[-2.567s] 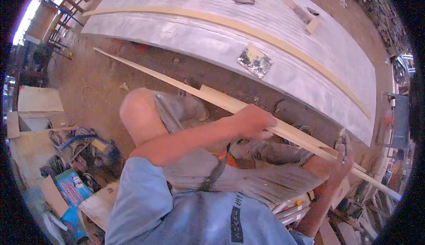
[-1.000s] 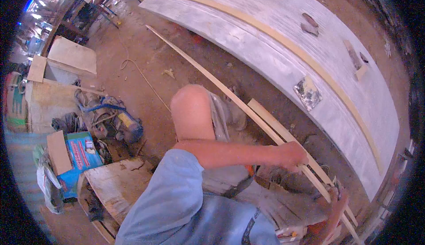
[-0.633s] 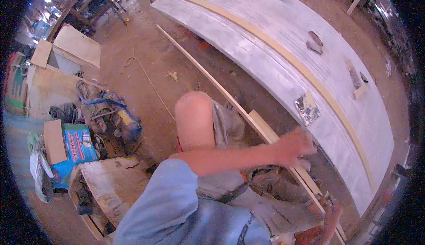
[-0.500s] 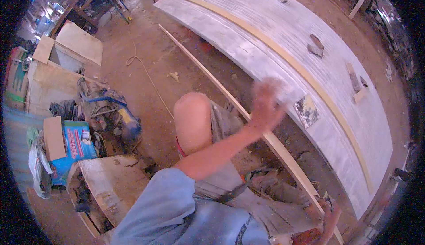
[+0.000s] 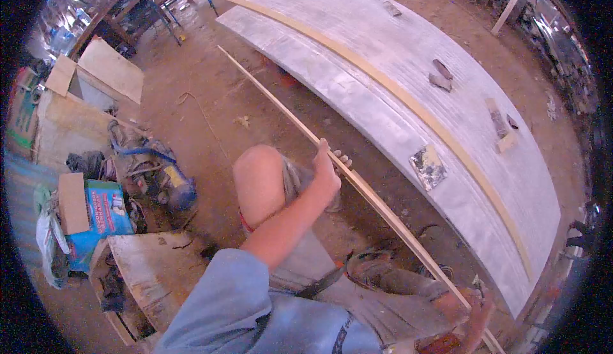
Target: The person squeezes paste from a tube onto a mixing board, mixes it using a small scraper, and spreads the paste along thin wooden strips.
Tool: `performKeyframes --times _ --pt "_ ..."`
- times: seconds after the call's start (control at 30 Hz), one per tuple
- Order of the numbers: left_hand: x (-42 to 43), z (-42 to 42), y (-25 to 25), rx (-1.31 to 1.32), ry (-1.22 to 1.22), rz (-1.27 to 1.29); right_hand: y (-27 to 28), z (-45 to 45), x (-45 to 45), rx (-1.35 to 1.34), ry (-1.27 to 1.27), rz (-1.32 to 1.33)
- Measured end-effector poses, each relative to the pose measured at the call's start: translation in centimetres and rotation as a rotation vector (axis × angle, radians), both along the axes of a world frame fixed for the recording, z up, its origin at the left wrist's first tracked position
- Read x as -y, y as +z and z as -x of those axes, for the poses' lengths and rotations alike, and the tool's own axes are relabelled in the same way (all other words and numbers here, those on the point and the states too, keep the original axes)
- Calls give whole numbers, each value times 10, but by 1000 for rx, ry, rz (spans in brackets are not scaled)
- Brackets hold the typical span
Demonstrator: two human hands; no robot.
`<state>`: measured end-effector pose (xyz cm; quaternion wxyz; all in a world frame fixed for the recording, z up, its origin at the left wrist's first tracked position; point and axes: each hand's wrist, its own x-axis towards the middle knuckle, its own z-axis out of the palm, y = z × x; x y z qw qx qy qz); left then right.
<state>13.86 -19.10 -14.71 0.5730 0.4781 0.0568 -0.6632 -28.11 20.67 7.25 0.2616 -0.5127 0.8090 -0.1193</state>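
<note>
A long, thin wooden strip [image 5: 396,225] runs diagonally in front of my knees, raised above the dirt floor. My left hand [image 5: 326,174] is closed around the strip near its middle, thumb on the near side and fingertips showing beyond it. Down at the lower right, my right hand [image 5: 477,319] grips the strip close to its near end; its fingers are partly hidden. Beside the strip lies a large pale board [image 5: 377,108], with a second wooden strip [image 5: 408,95] resting along it. A small speckled square piece [image 5: 428,167] sits near the board's edge.
Several small scraps, including a brown piece [image 5: 440,81] and a wood block [image 5: 506,142], lie on the board. On the left stand a blue box [image 5: 105,210], a dusty machine with a blue hose [image 5: 150,165] and leaning panels [image 5: 112,66]. A thin cord [image 5: 205,121] trails across the floor.
My left hand, blurred above the board's edge before, has come down and left and closed on the strip. My right hand stays at the strip's near end. The view has shifted slightly.
</note>
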Motion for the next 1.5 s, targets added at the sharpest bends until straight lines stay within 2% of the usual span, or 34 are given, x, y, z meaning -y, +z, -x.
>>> performKeyframes --times 0.03,0.07,0.1,0.17,0.23,0.27,0.33,0.37,0.43,0.53,0.63,0.67,0.77,0.83,0.87,0.9,0.93,0.97,1.03,1.07,1.17,1.23,1.3,1.37,1.5 --pt "-8 5 7 -4 -6 3 -3 14 -10 73 100 11" --pt "-22 12 26 -13 -30 98 -2 32 -22 34 64 1" --pt "-37 18 46 -21 -51 193 -8 55 -37 -96 -69 -4" --pt "-70 30 86 38 -206 218 -25 109 -66 -340 -253 3" --pt "-104 51 93 -55 -329 232 -41 151 -84 -468 -282 47" --pt "-124 62 102 -99 -376 228 -44 159 -82 -445 -265 94" --pt "-160 90 121 -149 -434 240 -14 86 -31 -53 -325 183" --pt "-177 105 124 -154 -448 253 -9 62 -12 -5 -317 167" --pt "-210 141 103 -113 -571 395 -6 19 11 5 -230 100" --pt "-238 170 116 -52 -718 457 -10 -33 42 50 -108 36" --pt "-261 206 101 -138 -703 452 -18 -52 55 82 -35 16" --pt "-265 209 105 -175 -692 374 -21 -56 62 93 -20 13" --pt "-260 196 127 -184 -750 407 -27 -61 78 109 11 18" --pt "-265 212 103 -189 -724 490 -31 -63 86 110 16 33" --pt "-271 232 74 -112 -717 525 -34 -64 90 111 15 49" --pt "-265 233 73 -34 -707 557 -38 -64 92 106 18 61" --pt "-264 229 69 -163 -737 500 -43 -66 94 108 17 80" --pt "-259 228 65 -158 -732 512 -47 -66 94 104 9 98" --pt "-249 219 65 235 -834 672 -51 -71 94 100 -23 161" --pt "-244 215 64 7 -668 608 -52 -72 94 91 -55 212" --pt "-184 153 83 39 -667 649 -51 -73 88 49 -189 388" --pt "-130 96 114 -199 -433 705 -50 -61 78 11 -286 479" --pt "-77 41 166 -262 -203 666 -46 -42 67 -44 -363 535" --pt "-27 -6 186 -307 -42 723 -42 -21 53 -108 -415 545" --pt "33 -62 188 -277 85 708 -39 4 28 -185 -479 515"
